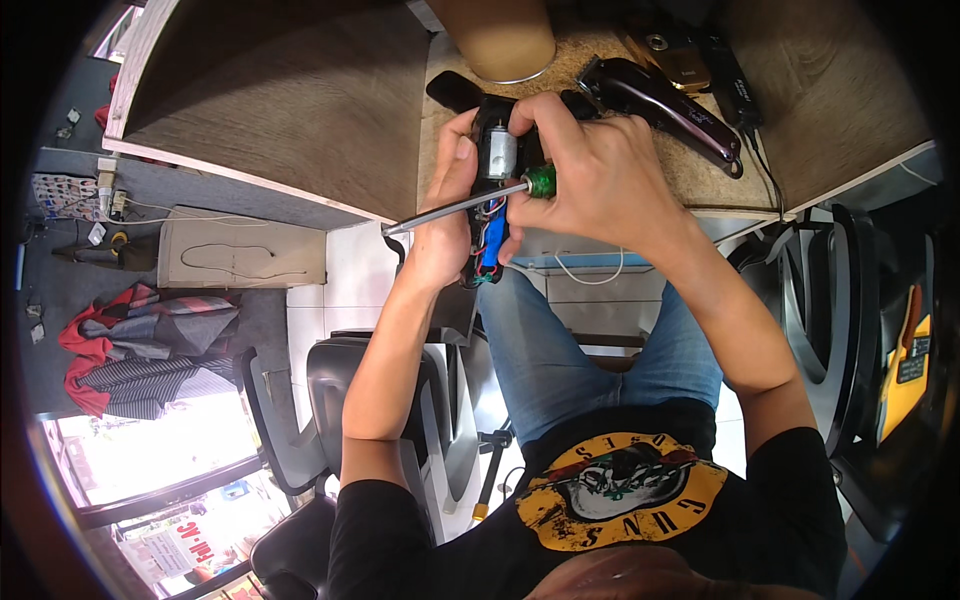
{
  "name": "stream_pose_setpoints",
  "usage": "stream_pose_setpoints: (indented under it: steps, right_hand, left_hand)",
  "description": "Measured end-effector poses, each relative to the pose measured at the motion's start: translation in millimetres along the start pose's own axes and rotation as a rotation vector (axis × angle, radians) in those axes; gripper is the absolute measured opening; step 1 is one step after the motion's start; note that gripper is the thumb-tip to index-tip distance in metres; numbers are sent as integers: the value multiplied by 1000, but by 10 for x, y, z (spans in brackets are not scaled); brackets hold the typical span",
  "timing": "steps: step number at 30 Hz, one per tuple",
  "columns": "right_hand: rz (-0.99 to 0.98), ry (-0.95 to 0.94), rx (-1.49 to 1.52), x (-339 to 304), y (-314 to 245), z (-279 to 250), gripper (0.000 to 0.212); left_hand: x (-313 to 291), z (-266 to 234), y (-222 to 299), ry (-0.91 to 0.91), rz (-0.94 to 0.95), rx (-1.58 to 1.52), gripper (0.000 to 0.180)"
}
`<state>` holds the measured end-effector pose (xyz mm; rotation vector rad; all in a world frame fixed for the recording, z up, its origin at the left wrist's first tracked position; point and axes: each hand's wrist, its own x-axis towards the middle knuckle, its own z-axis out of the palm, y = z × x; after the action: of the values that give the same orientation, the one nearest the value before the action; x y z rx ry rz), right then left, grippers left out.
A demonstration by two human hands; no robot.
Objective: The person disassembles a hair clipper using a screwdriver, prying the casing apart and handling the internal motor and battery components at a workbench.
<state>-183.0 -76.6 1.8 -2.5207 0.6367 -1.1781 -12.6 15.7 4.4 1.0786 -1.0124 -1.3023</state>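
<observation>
Two hands are meeting over an opened device [491, 232] at the shelf's [690, 192] front edge. In this head view, the left hand [445, 215] is gripping its left side, fingers curling around it. The right hand [595, 170] is curling its fingers around a green-handled screwdriver [470, 204], fingertips touching the device. The shaft is slanting leftward. A clipper [665, 112] is lying beyond.

1. The single head view looks down from the wearer's head, upright, its left being the wearer's left.
2. It faces the left hand [448, 215] and right hand [600, 165] at close range, above centre, with the bench [712, 193] just beyond.
3. Its fisheye reach (straight edges bow) takes in shirt [622, 490], jeans [545, 350] and tiled floor [355, 275].
</observation>
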Motion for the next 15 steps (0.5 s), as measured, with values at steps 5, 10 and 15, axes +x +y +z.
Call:
stream_pose_setpoints:
  steps: [5,10,15]
  right_hand:
    - [-8,-1,-55,7,3,-14,53]
    - [-46,-9,5,1,14,-17,52]
    - [-61,-3,4,9,9,-23,50]
  left_hand:
    - [11,2,-17,-1,-2,-4,49]
    - [-8,-9,4,-49,13,1,48]
    - [-7,-3,38,-27,8,19,47]
